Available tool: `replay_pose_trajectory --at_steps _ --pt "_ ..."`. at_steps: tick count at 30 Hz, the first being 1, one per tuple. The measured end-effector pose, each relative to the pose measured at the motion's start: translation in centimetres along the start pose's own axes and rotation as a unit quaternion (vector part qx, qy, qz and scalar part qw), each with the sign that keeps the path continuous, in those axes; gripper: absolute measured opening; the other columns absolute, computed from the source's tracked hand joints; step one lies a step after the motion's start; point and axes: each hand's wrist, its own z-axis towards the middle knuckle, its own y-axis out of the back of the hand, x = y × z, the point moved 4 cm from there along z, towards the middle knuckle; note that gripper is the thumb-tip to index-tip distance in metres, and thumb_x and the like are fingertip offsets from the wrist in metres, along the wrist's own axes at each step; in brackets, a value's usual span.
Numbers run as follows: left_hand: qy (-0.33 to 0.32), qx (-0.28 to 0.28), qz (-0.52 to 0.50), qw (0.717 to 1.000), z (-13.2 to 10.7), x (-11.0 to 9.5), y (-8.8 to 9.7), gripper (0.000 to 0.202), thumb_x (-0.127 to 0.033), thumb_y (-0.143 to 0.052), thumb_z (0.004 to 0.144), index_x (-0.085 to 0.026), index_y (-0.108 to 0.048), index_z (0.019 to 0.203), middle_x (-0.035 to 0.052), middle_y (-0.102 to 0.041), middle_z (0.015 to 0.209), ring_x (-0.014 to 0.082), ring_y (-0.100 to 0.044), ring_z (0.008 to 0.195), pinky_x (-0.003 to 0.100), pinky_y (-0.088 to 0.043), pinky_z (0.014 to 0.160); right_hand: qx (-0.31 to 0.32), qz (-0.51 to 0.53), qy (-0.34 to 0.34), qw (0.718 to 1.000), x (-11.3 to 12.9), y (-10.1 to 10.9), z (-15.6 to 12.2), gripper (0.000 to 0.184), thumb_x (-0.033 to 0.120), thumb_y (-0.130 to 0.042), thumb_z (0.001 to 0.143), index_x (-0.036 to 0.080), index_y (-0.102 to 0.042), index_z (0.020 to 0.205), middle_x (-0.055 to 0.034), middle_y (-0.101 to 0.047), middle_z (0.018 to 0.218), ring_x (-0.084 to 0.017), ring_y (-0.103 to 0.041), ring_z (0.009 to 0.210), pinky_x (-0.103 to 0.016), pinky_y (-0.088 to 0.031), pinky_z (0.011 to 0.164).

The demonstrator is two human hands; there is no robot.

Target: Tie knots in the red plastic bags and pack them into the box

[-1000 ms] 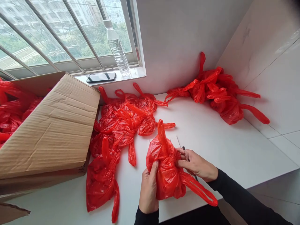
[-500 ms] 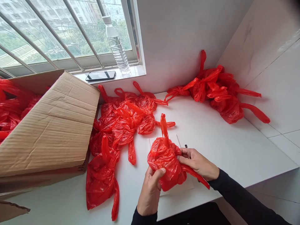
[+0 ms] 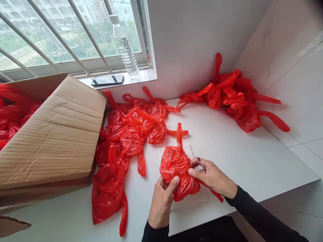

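Observation:
Both my hands grip one bunched red plastic bag (image 3: 176,166) just above the white counter (image 3: 239,158). My left hand (image 3: 161,198) holds its lower left side, thumb pressed into the plastic. My right hand (image 3: 210,176) pinches its right side, and one handle trails under that wrist. The bag's other handle sticks up toward the window. A white sheet of paper (image 3: 191,198) lies under the bag. A small dark pen tip (image 3: 199,159) shows beside my right fingers.
A pile of red bags (image 3: 131,131) lies left of my hands, another pile (image 3: 234,97) sits in the far right corner. An open cardboard box (image 3: 50,134) with more red bags stands at left. A water bottle (image 3: 124,50) and phone (image 3: 108,80) rest on the windowsill.
The bag has been squeezed into a smaller, tighter bundle and its long lower handle has been drawn in under my right hand. Both hands have stayed in nearly the same place.

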Motion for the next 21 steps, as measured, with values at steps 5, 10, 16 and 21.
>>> replay_pose_trajectory --at_steps 5,10,16,21 --pt "0.021 0.009 -0.061 0.998 -0.3 0.3 0.1 0.05 -0.035 -0.066 0.087 -0.021 -0.055 0.134 0.0124 -0.067 0.12 0.0264 -0.066 0.1 0.032 -0.057 0.075 -0.019 0.002 0.017 1.0 -0.2 0.4 0.2 0.024 0.041 -0.059 0.093 0.017 -0.059 0.094 -0.0032 -0.062 0.095 -0.016 -0.059 0.075 -0.03 -0.049 0.071" --pt "0.026 -0.015 -0.048 0.998 -0.2 0.5 0.5 0.052 -0.034 -0.072 0.082 -0.016 -0.059 0.129 0.0129 -0.07 0.105 0.0244 -0.069 0.089 0.03 -0.057 0.069 -0.035 -0.013 0.032 0.999 -0.1 0.9 0.3 0.02 0.037 -0.056 0.095 0.018 -0.058 0.088 -0.003 -0.063 0.093 -0.021 -0.061 0.093 -0.032 -0.05 0.083" --pt "0.018 -0.048 -0.032 0.998 0.1 1.2 1.0 0.039 -0.034 -0.077 0.077 -0.015 -0.069 0.11 0.0109 -0.073 0.1 0.0238 -0.069 0.088 0.03 -0.056 0.072 0.02 0.036 0.009 0.999 0.0 0.0 0.0 0.027 0.039 -0.07 0.086 0.019 -0.06 0.1 -0.0049 -0.065 0.11 -0.019 -0.066 0.086 -0.032 -0.054 0.079" --pt "0.023 -0.081 -0.017 0.996 0.3 1.3 1.3 0.042 -0.041 -0.075 0.08 -0.015 -0.069 0.112 0.0111 -0.074 0.101 0.0239 -0.07 0.088 0.031 -0.057 0.072 0.019 0.06 0.014 0.998 -0.1 -0.1 0.1 0.028 0.043 -0.068 0.086 0.018 -0.061 0.095 -0.0054 -0.067 0.107 -0.02 -0.067 0.086 -0.034 -0.055 0.081"
